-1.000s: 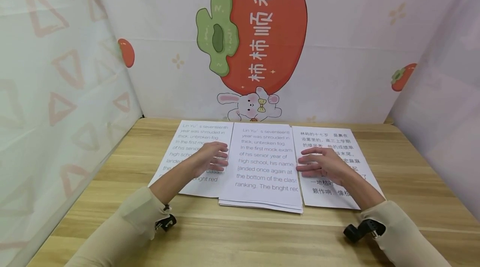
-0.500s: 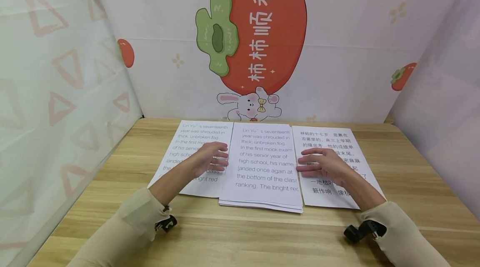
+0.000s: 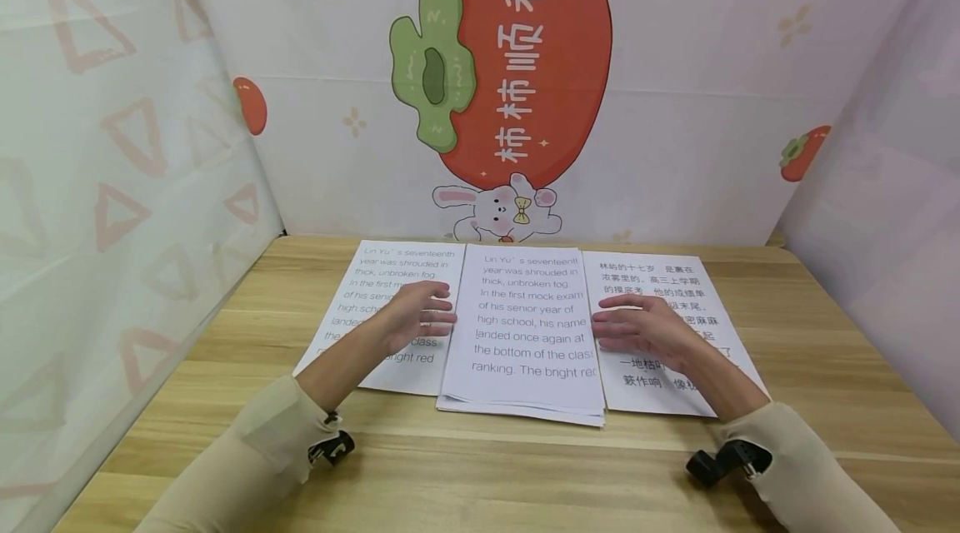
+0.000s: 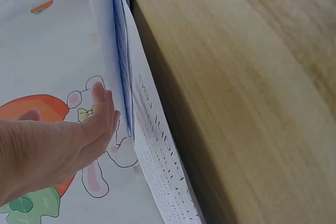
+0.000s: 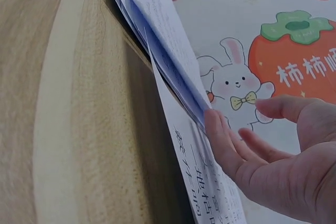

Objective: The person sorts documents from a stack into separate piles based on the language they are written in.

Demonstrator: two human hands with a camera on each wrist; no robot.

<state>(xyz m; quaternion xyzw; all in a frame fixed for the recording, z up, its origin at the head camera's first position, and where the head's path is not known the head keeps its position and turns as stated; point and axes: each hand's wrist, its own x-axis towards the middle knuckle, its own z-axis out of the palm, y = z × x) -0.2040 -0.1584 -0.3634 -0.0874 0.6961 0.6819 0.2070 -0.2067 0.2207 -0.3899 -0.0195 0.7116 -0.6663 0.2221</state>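
In the head view, a stack of white printed sheets (image 3: 528,325) with English text lies in the middle of the wooden table. My left hand (image 3: 411,321) is at its left side, fingers relaxed and pointing inward, over an English printed sheet (image 3: 401,265). Opposite it, my right hand (image 3: 652,331) is at the stack's right edge, fingers loosely bent, over a sheet with Chinese text (image 3: 648,266). Both wrist views show the stack's layered paper edges (image 5: 168,66) slightly parted, with fingertips right at its sides. Neither hand grips a sheet.
A white backdrop (image 3: 675,100) printed with a big red persimmon and a rabbit stands behind the wooden table (image 3: 480,475). White cloth walls (image 3: 60,266) flank it on both sides. Each sleeved wrist wears a black camera mount (image 3: 731,460).
Both hands stay at the sides of the middle stack, their fingers shifting only slightly. The sheets lie almost exactly as before.
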